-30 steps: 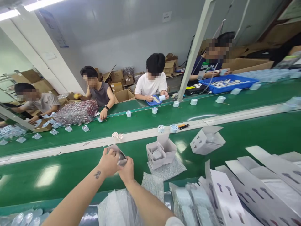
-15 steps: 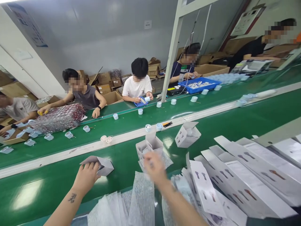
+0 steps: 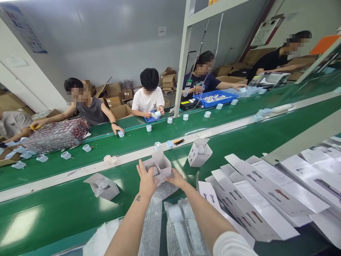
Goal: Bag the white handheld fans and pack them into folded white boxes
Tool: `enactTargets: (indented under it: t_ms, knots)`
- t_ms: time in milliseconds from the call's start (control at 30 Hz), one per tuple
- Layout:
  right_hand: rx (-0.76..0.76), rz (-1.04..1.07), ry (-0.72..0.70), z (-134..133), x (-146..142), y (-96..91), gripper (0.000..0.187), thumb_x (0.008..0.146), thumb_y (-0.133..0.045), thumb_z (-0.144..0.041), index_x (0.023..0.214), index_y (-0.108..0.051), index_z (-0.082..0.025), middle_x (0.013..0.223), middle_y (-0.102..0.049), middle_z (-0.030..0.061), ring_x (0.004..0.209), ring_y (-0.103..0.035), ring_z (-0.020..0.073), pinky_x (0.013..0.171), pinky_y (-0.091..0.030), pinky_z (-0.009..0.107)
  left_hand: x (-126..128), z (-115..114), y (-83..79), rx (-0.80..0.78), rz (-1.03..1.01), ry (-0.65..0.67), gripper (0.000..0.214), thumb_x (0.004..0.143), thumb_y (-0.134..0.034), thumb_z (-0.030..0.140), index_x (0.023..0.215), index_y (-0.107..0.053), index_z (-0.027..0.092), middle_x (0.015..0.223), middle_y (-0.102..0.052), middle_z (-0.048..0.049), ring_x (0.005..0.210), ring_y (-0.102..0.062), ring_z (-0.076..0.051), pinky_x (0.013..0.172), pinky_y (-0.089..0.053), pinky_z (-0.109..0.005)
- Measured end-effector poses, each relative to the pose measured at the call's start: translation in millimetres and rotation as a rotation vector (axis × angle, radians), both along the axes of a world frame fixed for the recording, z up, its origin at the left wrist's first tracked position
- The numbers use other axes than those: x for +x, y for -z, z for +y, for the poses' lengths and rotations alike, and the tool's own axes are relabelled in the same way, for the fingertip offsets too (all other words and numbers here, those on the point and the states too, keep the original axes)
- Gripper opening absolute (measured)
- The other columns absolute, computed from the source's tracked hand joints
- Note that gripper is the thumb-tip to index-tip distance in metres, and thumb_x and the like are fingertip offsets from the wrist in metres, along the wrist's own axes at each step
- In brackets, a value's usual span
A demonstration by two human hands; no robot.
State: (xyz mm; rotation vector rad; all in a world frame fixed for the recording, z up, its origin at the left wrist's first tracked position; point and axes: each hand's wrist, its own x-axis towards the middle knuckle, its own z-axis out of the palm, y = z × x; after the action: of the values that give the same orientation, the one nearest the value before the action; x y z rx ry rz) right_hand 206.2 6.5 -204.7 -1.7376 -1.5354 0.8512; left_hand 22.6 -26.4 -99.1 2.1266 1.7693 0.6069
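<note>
My left hand [image 3: 146,180] and my right hand [image 3: 176,179] reach to a small open white box [image 3: 159,168] on the green belt [image 3: 53,209]. The left hand's fingers are spread against the box's left side. My right hand touches its lower right edge, over a sheet of bubble wrap [image 3: 165,190]; its fingers are mostly hidden. Another small white box [image 3: 102,186] lies on its side to the left, apart from both hands. A third open box [image 3: 199,153] stands further right.
Flat printed white cartons [image 3: 255,199] are stacked at the right. Bubble-wrap bags [image 3: 170,227] lie at the near edge. Small round white parts [image 3: 157,145] sit along the far belt, where several people work. A blue tray [image 3: 213,98] stands behind a white post [image 3: 182,60].
My left hand let go of the small box, which now lies on the belt to the left. Both hands moved right to the open box on the bubble wrap. The view turned right.
</note>
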Motion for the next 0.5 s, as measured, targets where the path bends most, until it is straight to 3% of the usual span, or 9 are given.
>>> enactTargets:
  t_ms: [67, 133, 200, 267, 333, 400, 500]
  knots:
    - [-0.006, -0.009, -0.003, 1, 3, 0.5, 0.093, 0.052, -0.086, -0.029, 0.135, -0.045, -0.019, 0.150, -0.033, 0.0230, 0.140, -0.032, 0.0418, 0.110, -0.028, 0.062, -2, 1, 1.1, 0.022, 0.032, -0.010, 0.033, 0.075, -0.066, 0.006, 0.106, -0.061, 0.014, 0.162, 0.007, -0.0199, 0.147, -0.001, -0.045, 0.112, -0.030, -0.060]
    - [0.022, 0.012, -0.031, 1, 9, -3.5, 0.107, 0.059, -0.083, -0.029, 0.147, -0.026, -0.019, 0.159, -0.010, 0.0237, 0.147, -0.015, 0.0377, 0.114, -0.024, 0.057, -10, 1, 0.1, -0.003, 0.040, -0.007, 0.016, 0.081, -0.060, 0.007, 0.096, -0.061, 0.014, 0.163, 0.003, -0.0177, 0.146, -0.021, -0.040, 0.106, -0.042, -0.052]
    - [0.059, 0.052, -0.109, -1, 14, -8.4, 0.100, 0.072, -0.074, -0.030, 0.152, -0.013, -0.025, 0.161, 0.006, 0.0189, 0.149, -0.011, 0.0328, 0.112, -0.032, 0.052, -19, 2, -2.0, -0.047, 0.060, -0.020, 0.006, 0.087, -0.054, 0.012, 0.089, -0.058, 0.016, 0.163, -0.002, -0.0161, 0.138, -0.041, -0.034, 0.096, -0.052, -0.044]
    - [0.088, 0.065, -0.210, -4, 18, -11.9, 0.086, 0.081, -0.064, -0.025, 0.151, -0.014, -0.031, 0.162, 0.013, 0.0139, 0.149, -0.014, 0.0316, 0.109, -0.038, 0.050, -25, 4, -4.1, -0.066, 0.105, -0.050, 0.006, 0.090, -0.051, 0.016, 0.086, -0.057, 0.016, 0.162, -0.008, -0.0171, 0.129, -0.052, -0.031, 0.089, -0.055, -0.041]
    - [0.104, 0.053, -0.278, -6, 18, -14.8, 0.077, 0.083, -0.059, -0.019, 0.149, -0.023, -0.032, 0.163, 0.012, 0.0112, 0.149, -0.016, 0.0313, 0.110, -0.036, 0.050, -27, 5, -5.0, -0.048, 0.155, -0.071, 0.007, 0.090, -0.052, 0.017, 0.086, -0.056, 0.015, 0.160, -0.014, -0.0200, 0.124, -0.057, -0.031, 0.087, -0.055, -0.041]
    - [0.112, 0.076, -0.237, -9, 16, -20.9, 0.075, 0.083, -0.059, -0.019, 0.149, -0.025, -0.031, 0.163, 0.003, 0.0124, 0.149, -0.016, 0.0305, 0.113, -0.032, 0.050, -27, 5, -4.5, -0.014, 0.204, -0.071, 0.008, 0.090, -0.051, 0.018, 0.085, -0.057, 0.014, 0.157, -0.021, -0.0228, 0.121, -0.058, -0.032, 0.086, -0.055, -0.041]
    - [0.086, 0.125, -0.133, -16, 20, -44.6, 0.090, 0.080, -0.065, -0.024, 0.153, -0.013, -0.026, 0.159, -0.022, 0.0166, 0.146, -0.026, 0.0301, 0.113, -0.032, 0.051, -23, 2, -2.4, 0.063, 0.265, -0.061, 0.014, 0.093, -0.047, 0.021, 0.086, -0.058, 0.014, 0.149, -0.034, -0.0241, 0.125, -0.055, -0.033, 0.091, -0.053, -0.042]
